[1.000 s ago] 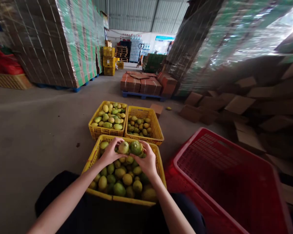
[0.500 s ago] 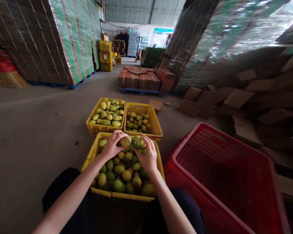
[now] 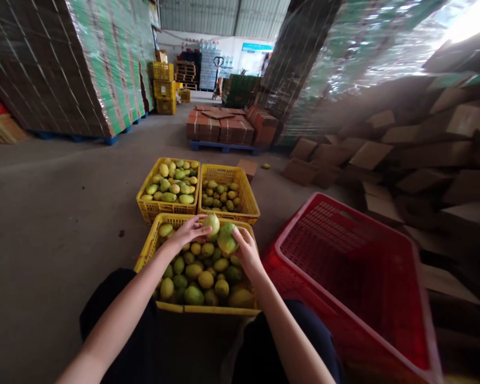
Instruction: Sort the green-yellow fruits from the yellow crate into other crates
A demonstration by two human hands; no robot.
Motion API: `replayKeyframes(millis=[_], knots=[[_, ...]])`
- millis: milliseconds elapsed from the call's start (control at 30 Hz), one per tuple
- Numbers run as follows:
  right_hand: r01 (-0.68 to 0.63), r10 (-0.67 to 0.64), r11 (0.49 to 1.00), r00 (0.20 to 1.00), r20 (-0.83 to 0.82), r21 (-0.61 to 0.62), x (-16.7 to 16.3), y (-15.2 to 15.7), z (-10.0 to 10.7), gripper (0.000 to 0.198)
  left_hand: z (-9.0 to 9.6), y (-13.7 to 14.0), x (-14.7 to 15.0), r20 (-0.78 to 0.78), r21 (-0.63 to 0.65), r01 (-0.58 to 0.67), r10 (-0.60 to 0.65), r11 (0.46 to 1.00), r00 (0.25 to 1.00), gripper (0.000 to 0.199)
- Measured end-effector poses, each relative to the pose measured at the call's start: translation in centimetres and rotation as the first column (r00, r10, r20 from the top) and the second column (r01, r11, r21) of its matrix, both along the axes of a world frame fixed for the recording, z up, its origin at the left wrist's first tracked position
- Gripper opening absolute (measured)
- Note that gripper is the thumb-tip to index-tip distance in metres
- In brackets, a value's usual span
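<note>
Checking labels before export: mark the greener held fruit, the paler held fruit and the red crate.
Greener held fruit (image 3: 226,239): head view, middle of its skin.
Paler held fruit (image 3: 212,225): head view, middle of its skin.
Red crate (image 3: 324,234): head view, slotted inner wall.

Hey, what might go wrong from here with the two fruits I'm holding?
The pale fruit in your left hand might slip and bruise on the piled fruit in the near yellow crate below. The green fruit in your right hand is very close to it, so the two could knock together.
</note>
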State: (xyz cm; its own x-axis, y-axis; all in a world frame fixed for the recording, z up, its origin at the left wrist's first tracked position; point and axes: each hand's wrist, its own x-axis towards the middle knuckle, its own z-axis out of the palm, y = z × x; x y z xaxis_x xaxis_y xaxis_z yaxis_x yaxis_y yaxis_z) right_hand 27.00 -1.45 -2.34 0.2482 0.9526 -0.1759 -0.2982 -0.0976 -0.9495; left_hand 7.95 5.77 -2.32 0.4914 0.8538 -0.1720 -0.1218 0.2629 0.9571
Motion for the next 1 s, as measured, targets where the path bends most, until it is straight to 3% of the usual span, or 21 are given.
replayKeyframes(millis=[100,200,367,467,533,633,700,767,867,1000], knots=[[-0.085,0.047,0.98,0.977,-0.209,-0.178,-0.5,0.7,0.4,0.034,0.1,-0.7,-0.1,0.018,-0.245,-0.016,0.021,0.969,1.0,0.038],[-0.151,0.033,0.934,0.939,-0.341,-0.323,-1.2,1.5,1.2,0.031,-0.1,-0.9,-0.2,0.006,-0.403,-0.087,0.098,0.911,0.995,0.03],[-0.197,0.046,0.913,0.92,-0.389,-0.356,-2.3,2.7,1.1,0.035,-1.1,-0.3,-0.7,-0.018,-0.424,-0.214,0.228,0.88,0.974,0.025],[-0.219,0.1,0.925,0.929,-0.356,-0.31,-2.7,3.1,0.1,0.034,-1.2,-0.1,-1.2,-0.012,-0.349,-0.23,0.242,0.908,0.97,0.028],[-0.144,0.073,0.959,0.957,-0.279,-0.244,-2.7,3.2,-0.4,0.033,-1.0,0.0,-1.5,0.002,-0.26,-0.247,0.256,0.934,0.967,0.032],[0.143,-0.144,0.989,0.99,-0.005,-0.045,-2.4,3.2,-0.7,0.049,-0.3,0.1,-1.7,0.048,-0.03,-0.309,0.31,0.951,0.95,0.043],[0.273,-0.301,0.948,0.935,0.187,0.162,-1.9,3.3,-0.5,0.06,0.1,0.0,-1.8,0.093,0.152,-0.361,0.351,0.92,0.932,0.055],[0.279,-0.374,0.907,0.878,0.3,0.315,-1.6,3.2,-0.2,0.063,0.2,-0.2,-1.7,0.143,0.295,-0.392,0.365,0.871,0.92,0.064],[0.208,-0.368,0.886,0.859,0.356,0.415,-1.7,3.0,-0.1,0.061,0.0,-0.5,-1.4,0.175,0.427,-0.386,0.344,0.818,0.923,0.063],[0.15,-0.364,0.856,0.854,0.371,0.495,-2.7,2.5,-0.4,0.057,-0.7,-0.6,-1.1,0.134,0.477,-0.313,0.284,0.822,0.95,0.063]])
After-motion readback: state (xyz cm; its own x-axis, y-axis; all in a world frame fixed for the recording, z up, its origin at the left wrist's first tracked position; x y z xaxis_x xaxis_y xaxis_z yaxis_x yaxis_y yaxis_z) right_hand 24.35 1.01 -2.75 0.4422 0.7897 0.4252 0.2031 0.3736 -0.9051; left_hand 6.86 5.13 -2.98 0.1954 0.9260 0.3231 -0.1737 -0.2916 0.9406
